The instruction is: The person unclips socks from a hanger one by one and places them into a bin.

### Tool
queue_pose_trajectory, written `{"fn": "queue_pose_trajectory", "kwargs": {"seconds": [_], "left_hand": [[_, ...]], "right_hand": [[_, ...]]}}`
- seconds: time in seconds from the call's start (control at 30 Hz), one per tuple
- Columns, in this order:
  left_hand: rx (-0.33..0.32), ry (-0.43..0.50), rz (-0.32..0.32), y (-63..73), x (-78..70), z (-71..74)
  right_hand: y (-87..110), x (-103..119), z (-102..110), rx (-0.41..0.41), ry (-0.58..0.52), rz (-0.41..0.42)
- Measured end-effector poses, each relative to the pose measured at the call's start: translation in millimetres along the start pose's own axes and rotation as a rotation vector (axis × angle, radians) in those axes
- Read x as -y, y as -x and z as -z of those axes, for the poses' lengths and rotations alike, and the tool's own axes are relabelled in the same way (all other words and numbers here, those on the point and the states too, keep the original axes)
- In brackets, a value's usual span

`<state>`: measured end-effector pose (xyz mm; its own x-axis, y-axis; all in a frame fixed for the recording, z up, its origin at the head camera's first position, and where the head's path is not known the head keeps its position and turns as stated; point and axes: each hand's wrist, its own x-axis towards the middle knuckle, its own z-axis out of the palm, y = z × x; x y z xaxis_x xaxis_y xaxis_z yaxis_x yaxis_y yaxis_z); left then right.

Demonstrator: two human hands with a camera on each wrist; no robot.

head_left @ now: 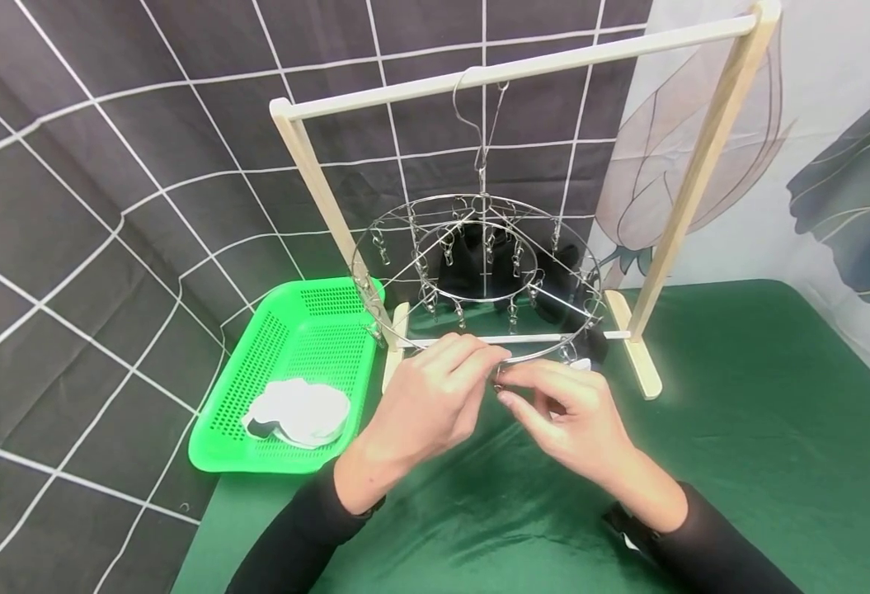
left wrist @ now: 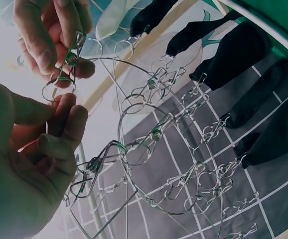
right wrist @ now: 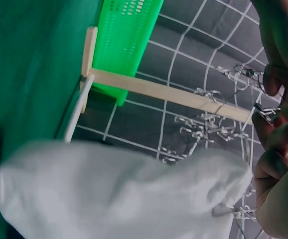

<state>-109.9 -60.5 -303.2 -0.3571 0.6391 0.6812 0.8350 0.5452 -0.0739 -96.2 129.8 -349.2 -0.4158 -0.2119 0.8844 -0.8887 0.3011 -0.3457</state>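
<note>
1. A small metal clip (left wrist: 71, 60) is pinched between the thumb and fingers of the right hand (head_left: 571, 412), at the near edge of a round wire hanger (head_left: 533, 357).
2. The clip is made of thin, shiny, bent wire.
3. The near rim is gripped by the left hand (head_left: 435, 396), its fingers curled beside the clip; the back of that hand is turned upward, and the two hands are held close together.
4. Both forearms are stretched forward from the near side, covered by black sleeves (head_left: 293, 528).
5. Just right of the hands, a white cloth (right wrist: 99, 194) is hung from the hanger; black cloths (left wrist: 238, 55) are hung on the far side.
6. The hanger is hooked over the top bar of a pale wooden stand (head_left: 690, 181).
7. To the left, a white bundle (head_left: 308, 412) is held in a green basket (head_left: 208, 460).
8. The table is covered by a green cloth (head_left: 761, 429).
9. The far and left sides are closed off by a dark gridded curtain (head_left: 49, 346); at far right, a pale printed sheet (head_left: 850, 74) is seen.
</note>
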Motion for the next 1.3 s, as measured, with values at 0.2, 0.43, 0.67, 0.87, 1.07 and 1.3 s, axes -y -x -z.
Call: {"fn": "queue_pose_trajectory", "kwargs": {"seconds": [0.2,0.43,0.67,0.87,1.07,1.3], "left_hand": [[-0.023,0.039,0.030,2.8,2.6,3.4],[-0.049,0.066,0.073,9.1,10.7,9.9],[-0.110,0.121,0.084,18.3,19.7,11.7],[-0.114,0.136,0.109,26.4,27.5,15.1],[-0.119,0.126,0.118,31.6,33.3,17.3],[-0.125,0.144,0.131,35.7,36.9,16.7]], "right_hand": [[-9.9,2,11,0.075,0.073,0.165],[-31.9,6,37,-0.062,0.024,0.272],[-33.3,-12,64,-0.098,0.137,0.098],[-28.1,-25,63,-0.012,0.190,0.075],[-23.2,-30,54,-0.032,0.176,0.093],[-26.6,-20,49,-0.074,0.160,0.115]]}}
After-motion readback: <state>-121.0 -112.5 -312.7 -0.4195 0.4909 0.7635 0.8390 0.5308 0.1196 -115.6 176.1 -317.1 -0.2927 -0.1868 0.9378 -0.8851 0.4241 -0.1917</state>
